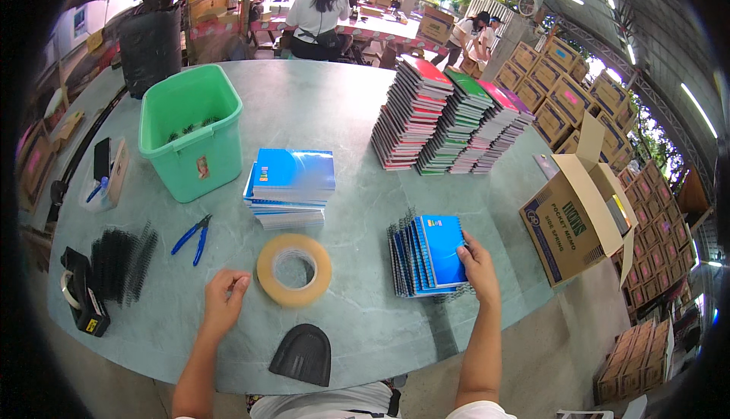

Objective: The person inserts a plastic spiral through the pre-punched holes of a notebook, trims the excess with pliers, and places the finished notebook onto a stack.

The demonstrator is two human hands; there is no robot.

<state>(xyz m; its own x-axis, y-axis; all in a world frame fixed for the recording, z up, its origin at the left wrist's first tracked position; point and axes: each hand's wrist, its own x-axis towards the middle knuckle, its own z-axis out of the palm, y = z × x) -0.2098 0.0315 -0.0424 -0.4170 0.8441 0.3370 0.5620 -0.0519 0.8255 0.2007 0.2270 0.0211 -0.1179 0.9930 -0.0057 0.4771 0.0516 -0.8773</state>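
My right hand point(479, 263) grips the right edge of a blue spiral notebook point(442, 252), its thumb on the cover. That notebook lies on top of a small, fanned stack with black wire coils along the left side. My left hand point(225, 297) hovers over the table with fingers curled in, and I see nothing in it. Just right of it lies a large roll of clear tape point(271, 286). Another pile of blue notebooks point(293, 172) sits farther back. Blue-handled cutters point(192, 240) rest left of that pile.
A green bin point(190, 164) holds dark coils. Tall notebook stacks point(414, 115) stand at the back right, beside an open carton point(570, 221). Black coils point(118, 267) and a tape dispenser point(81, 293) lie at left; a black pad point(303, 354) is near the front edge. Other people sit and stand beyond.
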